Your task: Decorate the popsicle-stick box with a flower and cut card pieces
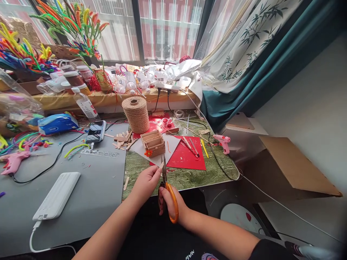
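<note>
right hand [172,201] wrapped round orange-handled scissors [164,175], left hand [146,180] pinching a craft stick [162,165], cute little brown box [153,143] just beyond

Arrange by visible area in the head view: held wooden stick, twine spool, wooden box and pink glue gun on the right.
Twine spool
Wooden box
Pink glue gun
Held wooden stick, partly covered by the left hand
</note>
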`<action>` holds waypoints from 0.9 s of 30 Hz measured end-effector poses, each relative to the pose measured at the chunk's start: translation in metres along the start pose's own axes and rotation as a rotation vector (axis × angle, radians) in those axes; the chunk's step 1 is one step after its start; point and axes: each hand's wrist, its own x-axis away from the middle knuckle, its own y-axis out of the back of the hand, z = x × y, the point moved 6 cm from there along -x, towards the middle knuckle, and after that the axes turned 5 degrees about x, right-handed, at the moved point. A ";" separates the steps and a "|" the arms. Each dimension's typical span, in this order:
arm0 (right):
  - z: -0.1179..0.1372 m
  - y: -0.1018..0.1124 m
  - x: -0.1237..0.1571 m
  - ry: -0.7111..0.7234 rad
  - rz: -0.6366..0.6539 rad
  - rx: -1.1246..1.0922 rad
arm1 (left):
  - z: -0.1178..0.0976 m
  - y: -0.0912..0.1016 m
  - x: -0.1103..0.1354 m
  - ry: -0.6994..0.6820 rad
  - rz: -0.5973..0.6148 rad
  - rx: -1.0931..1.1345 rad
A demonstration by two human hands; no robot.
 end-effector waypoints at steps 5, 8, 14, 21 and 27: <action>-0.010 -0.001 -0.002 -0.032 -0.015 -0.046 | 0.003 -0.003 -0.002 0.016 -0.001 -0.032; -0.015 -0.003 -0.004 -0.037 -0.011 -0.057 | 0.002 -0.003 -0.003 0.033 -0.022 -0.044; -0.020 -0.004 0.002 -0.144 -0.065 -0.057 | 0.007 -0.005 -0.004 0.079 -0.036 -0.103; -0.017 -0.010 0.010 -0.429 -0.107 -0.118 | 0.035 -0.007 -0.016 0.206 0.050 -0.113; -0.015 -0.005 0.003 -0.358 -0.036 -0.187 | 0.039 0.008 -0.016 0.150 0.049 -0.014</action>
